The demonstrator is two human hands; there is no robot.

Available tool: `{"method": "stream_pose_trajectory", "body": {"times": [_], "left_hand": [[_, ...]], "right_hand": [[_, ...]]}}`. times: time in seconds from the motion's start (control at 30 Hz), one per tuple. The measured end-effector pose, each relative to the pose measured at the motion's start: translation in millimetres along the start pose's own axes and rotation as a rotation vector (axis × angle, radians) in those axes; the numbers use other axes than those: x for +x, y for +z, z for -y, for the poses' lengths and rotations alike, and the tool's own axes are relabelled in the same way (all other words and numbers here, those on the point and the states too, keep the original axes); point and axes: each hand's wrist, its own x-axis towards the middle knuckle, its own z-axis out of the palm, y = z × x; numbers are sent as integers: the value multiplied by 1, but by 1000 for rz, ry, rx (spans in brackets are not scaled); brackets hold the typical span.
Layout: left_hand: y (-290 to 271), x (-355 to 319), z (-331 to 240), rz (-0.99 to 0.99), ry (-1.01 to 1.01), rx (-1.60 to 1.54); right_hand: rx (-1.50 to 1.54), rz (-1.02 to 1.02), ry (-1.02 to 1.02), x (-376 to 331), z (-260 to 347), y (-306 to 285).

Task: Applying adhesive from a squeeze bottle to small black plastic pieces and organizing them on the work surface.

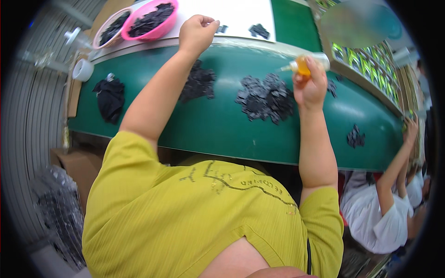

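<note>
Both bare forearms rose from the lower edge (short yellow-green sleeves at the upper arms). The left arm stretched far forward and slightly rightward, its left hand (pixel 197 31) curled, fingers (pixel 206 20) pinched together. The right arm stood nearly upright, elbow bent, the right hand (pixel 309 85) closed in a grip, fingers folded inward.

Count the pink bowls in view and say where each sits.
2. One bright pink bowl sits on the white sheet beyond the belt, left of the left hand; a paler pink bowl touches its left side. Others may lie outside the view.
</note>
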Motion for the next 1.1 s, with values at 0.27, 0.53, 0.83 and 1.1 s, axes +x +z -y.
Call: {"method": "stream_pose_trajectory", "body": {"times": [0.27,0.53,0.83,1.1], "left_hand": [[32,-129,-129,513,308,-451],[51,-211,-158,505,781,-362],[62,-260,-184,480,1046,-452],[41,-257,-153,612,707,-610]], "right_hand": [[331,63,224,-41,61,19],[193,-90,312,-170,84,19],[-336,-14,395,-274,141,-59],[-1584,-672,420,-420,141,-218]]}}
